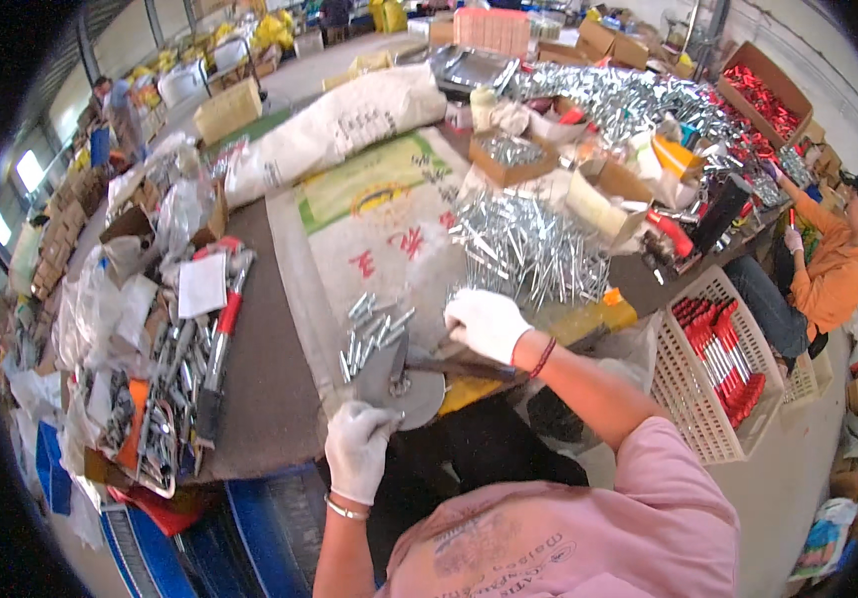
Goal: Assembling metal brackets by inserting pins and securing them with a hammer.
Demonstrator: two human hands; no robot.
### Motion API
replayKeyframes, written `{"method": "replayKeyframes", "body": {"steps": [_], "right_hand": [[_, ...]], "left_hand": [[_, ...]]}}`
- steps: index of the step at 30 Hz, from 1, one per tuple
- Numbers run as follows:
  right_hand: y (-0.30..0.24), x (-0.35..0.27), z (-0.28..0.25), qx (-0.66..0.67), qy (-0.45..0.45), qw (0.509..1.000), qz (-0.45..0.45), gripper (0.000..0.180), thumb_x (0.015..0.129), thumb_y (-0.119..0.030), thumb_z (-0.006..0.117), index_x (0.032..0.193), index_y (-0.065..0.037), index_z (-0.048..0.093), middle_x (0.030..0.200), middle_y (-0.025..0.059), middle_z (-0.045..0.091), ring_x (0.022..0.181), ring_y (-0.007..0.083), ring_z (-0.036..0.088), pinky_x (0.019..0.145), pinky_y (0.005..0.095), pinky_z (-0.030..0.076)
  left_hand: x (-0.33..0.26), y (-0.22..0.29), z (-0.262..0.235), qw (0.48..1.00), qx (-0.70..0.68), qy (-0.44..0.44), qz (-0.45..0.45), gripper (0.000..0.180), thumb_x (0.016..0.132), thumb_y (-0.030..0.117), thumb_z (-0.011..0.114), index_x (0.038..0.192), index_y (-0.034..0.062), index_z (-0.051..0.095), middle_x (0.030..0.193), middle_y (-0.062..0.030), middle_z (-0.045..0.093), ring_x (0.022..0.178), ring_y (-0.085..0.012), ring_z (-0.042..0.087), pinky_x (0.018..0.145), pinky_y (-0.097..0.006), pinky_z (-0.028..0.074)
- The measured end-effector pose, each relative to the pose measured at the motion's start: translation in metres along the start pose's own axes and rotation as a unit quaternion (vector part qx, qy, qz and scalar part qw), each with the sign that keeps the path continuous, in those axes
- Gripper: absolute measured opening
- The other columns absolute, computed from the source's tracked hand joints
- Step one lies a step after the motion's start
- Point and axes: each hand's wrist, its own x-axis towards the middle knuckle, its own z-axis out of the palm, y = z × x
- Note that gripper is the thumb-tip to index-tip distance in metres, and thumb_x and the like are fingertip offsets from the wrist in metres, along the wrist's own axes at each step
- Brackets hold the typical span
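My left hand (357, 450), in a white glove, is closed in a pinch at the near edge of a round grey metal plate (425, 401). What its fingertips hold is too small to name. Just in front of the big heap of shiny metal pins (533, 249), my gloved right hand (490, 325) has its fingers curled together; anything inside them is hidden. A smaller group of loose pins (374, 334) lies on the printed white sack (319, 244), beyond the plate. An upright dark metal piece (398, 367) stands on the plate.
Mixed hand tools (165, 399) and plastic bags crowd the table's left side. To my right, a cream crate (705, 419) holds red-handled tools. A rolled sack (339, 130), cartons and a large mound of metal parts (618, 100) lie farther back. A co-worker in orange (833, 269) sits at right.
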Motion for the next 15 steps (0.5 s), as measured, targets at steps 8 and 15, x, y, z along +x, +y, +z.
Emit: {"method": "replayKeyframes", "body": {"steps": [8, 15], "right_hand": [[-0.001, 0.005, -0.009, 0.017, -0.014, 1.0, -0.003, 0.011, 0.084, -0.022, 0.074, 0.087, -0.013, 0.07, 0.096, 0.01, 0.07, 0.097, 0.0338, 0.07, 0.087, 0.0445, 0.056], [-0.073, -0.019, -0.01, 0.161, 0.061, 0.981, -0.094, 0.013, 0.083, -0.015, 0.079, 0.088, -0.009, 0.069, 0.09, 0.0109, 0.066, 0.083, 0.0289, 0.07, 0.074, 0.0387, 0.056]], "left_hand": [[-0.003, 0.0, -0.001, 1.0, -0.001, 0.02, 0.021, 0.011, 0.078, 0.01, 0.086, 0.086, 0.0102, 0.078, 0.087, -0.0094, 0.068, 0.086, -0.0323, 0.067, 0.076, -0.042, 0.052], [0.019, -0.012, 0.008, 0.998, 0.011, 0.013, 0.057, 0.008, 0.083, 0.005, 0.078, 0.088, 0.0116, 0.077, 0.091, -0.0112, 0.069, 0.088, -0.0337, 0.069, 0.078, -0.043, 0.055]]}}
